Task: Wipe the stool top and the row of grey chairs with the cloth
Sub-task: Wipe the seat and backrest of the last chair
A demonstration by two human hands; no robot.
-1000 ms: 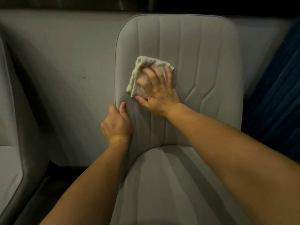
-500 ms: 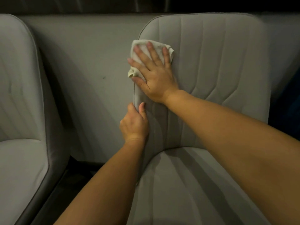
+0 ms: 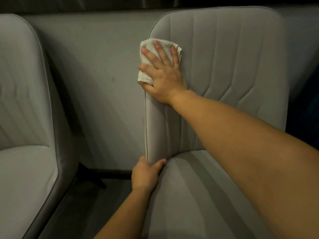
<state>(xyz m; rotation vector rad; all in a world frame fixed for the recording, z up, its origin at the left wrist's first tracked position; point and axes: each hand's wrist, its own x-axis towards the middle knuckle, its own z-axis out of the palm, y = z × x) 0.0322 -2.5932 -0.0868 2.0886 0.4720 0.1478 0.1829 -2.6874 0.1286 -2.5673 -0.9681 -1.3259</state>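
Note:
A grey upholstered chair (image 3: pixel 233 66) with stitched vertical seams fills the right half of the head view. My right hand (image 3: pixel 164 75) lies flat on the upper left part of its backrest, fingers spread, pressing a crumpled off-white cloth (image 3: pixel 146 77) against the fabric at the left edge. My left hand (image 3: pixel 145 175) grips the chair's left side where the backrest meets the seat, thumb on the front face. A second grey chair (image 3: pixel 22 118) stands to the left. No stool is in view.
A grey wall panel (image 3: pixel 96 75) runs behind both chairs. Between them a gap shows dark floor (image 3: pixel 86 200) and a black chair leg (image 3: pixel 94 176). Something dark blue sits at the far right edge (image 3: pixel 309 83).
My left hand has slid down the chair's left edge to the seat junction. The right hand with the cloth stays on the upper left of the backrest. The view has shifted left, showing more of the second chair.

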